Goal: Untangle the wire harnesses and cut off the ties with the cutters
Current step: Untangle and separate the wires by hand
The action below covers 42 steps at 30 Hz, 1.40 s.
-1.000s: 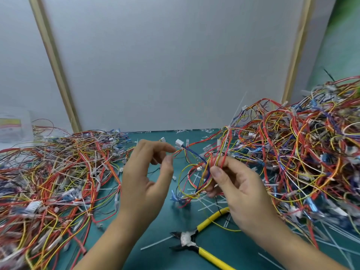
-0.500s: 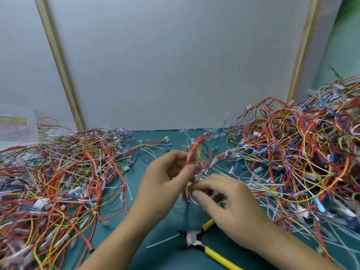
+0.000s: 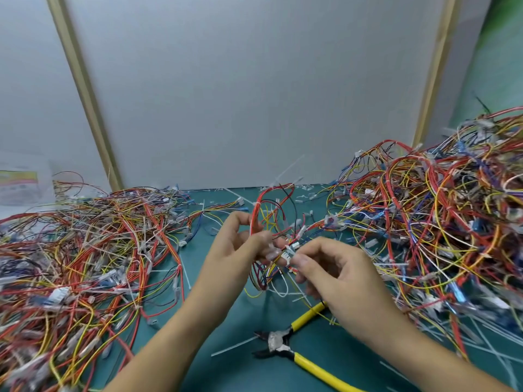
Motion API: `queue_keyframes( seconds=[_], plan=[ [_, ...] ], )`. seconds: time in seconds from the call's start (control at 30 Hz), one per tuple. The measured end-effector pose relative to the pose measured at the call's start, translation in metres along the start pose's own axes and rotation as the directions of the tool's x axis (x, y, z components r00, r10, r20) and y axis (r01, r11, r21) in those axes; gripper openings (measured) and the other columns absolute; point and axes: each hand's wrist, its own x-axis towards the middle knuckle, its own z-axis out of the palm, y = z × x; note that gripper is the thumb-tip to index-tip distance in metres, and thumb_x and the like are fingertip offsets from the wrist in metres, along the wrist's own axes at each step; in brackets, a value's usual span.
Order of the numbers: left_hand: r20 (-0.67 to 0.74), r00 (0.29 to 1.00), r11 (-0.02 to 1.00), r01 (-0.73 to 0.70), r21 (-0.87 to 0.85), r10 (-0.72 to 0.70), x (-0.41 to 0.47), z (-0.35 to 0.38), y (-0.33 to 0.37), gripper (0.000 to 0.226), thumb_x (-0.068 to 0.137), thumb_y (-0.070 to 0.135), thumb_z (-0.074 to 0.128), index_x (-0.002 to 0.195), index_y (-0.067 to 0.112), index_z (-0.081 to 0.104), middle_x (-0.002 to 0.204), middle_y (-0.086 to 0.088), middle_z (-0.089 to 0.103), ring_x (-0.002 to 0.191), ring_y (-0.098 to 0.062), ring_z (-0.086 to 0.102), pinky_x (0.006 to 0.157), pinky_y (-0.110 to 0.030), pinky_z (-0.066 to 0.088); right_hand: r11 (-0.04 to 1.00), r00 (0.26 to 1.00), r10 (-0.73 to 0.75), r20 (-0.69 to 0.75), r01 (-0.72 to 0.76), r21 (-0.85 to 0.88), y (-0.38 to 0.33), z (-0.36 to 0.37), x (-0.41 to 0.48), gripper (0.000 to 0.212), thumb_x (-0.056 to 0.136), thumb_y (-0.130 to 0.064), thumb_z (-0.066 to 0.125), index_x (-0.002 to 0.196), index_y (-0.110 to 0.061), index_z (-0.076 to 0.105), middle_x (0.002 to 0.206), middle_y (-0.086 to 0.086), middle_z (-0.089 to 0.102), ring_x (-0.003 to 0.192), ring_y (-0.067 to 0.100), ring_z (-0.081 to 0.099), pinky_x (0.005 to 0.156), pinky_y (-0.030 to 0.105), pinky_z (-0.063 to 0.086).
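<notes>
Desk-level view from my remote station: only a narrow strip of green desk (image 3: 215,321) lies open between two wire piles, closed at the back by a grey panel (image 3: 254,94). The left pile (image 3: 85,250) spreads low; the right pile (image 3: 438,222) stands higher and runs off the frame edge. Above the strip the left hand (image 3: 237,250) and right hand (image 3: 339,275) meet, both pinching one harness (image 3: 266,210) of red, yellow and black wires, with a white connector (image 3: 294,246) at the right fingertips. Its long axis runs roughly upright, with the red loop on top and the loose ends hanging deskward. A tie tail (image 3: 288,168) points up and right. The cutters (image 3: 285,343) lie nearest me, jaws apart and pointing left, yellow handles splayed rightward.
</notes>
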Motion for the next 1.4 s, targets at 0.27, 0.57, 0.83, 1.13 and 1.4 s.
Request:
queue_keyframes(
  seconds=[0.27,0.57,0.83,1.13,1.4],
  plan=[
    [0.099,0.993,0.985,0.051,0.163,-0.068,-0.0007,-0.0017,-0.0034,0.045,0.074,0.015,0.077,0.103,-0.001,0.046,0.081,-0.014,0.071,0.079,-0.021,0.069,0.078,-0.029,0.057,0.982,0.996,-0.075,0.052,0.083,-0.168,0.0016,-0.0035,-0.0029,0.015,0.094,-0.019,0.066,0.080,-0.023,0.070,0.055,-0.008,0.046,0.052,0.002,0.038,0.050,0.019,0.028],
    [-0.003,0.995,0.993,0.102,0.061,-0.102,0.0016,-0.0006,-0.0052,0.049,0.063,0.010,0.075,0.103,-0.003,0.048,0.075,-0.005,0.064,0.068,-0.014,0.062,0.066,-0.020,0.052,0.989,0.986,-0.038,0.165,0.060,-0.132,0.0039,-0.0053,0.0033,0.017,0.098,-0.022,0.061,0.083,-0.021,0.068,0.072,0.021,0.058,0.068,0.034,0.052,0.063,0.047,0.042],
    [0.024,0.994,0.991,0.103,0.083,-0.105,0.0024,-0.0026,-0.0079,0.043,0.066,0.012,0.074,0.102,0.002,0.052,0.078,-0.003,0.064,0.073,-0.014,0.062,0.072,-0.022,0.053,0.997,0.986,-0.027,0.164,0.038,-0.068,0.0055,-0.0043,0.0032,0.016,0.099,-0.021,0.060,0.086,-0.023,0.070,0.083,0.027,0.062,0.077,0.040,0.057,0.074,0.055,0.046],
    [0.010,0.993,0.992,0.113,0.047,-0.114,0.0031,-0.0032,-0.0085,0.039,0.066,0.010,0.074,0.098,0.005,0.051,0.077,-0.006,0.064,0.070,-0.016,0.061,0.069,-0.021,0.052,0.997,0.985,-0.031,0.170,0.044,-0.069,0.0060,-0.0037,0.0047,0.016,0.096,-0.029,0.058,0.087,-0.023,0.070,0.081,0.023,0.063,0.075,0.037,0.057,0.072,0.053,0.046],
    [-0.038,0.992,0.990,0.122,0.076,-0.120,0.0036,-0.0042,-0.0073,0.039,0.065,0.010,0.073,0.097,0.007,0.051,0.076,-0.009,0.065,0.068,-0.017,0.063,0.070,-0.023,0.051,0.997,0.978,-0.030,0.207,0.043,-0.059,0.0099,-0.0033,0.0068,0.018,0.091,-0.039,0.055,0.090,-0.029,0.070,0.087,0.026,0.066,0.088,0.046,0.059,0.084,0.061,0.047]
  ],
)
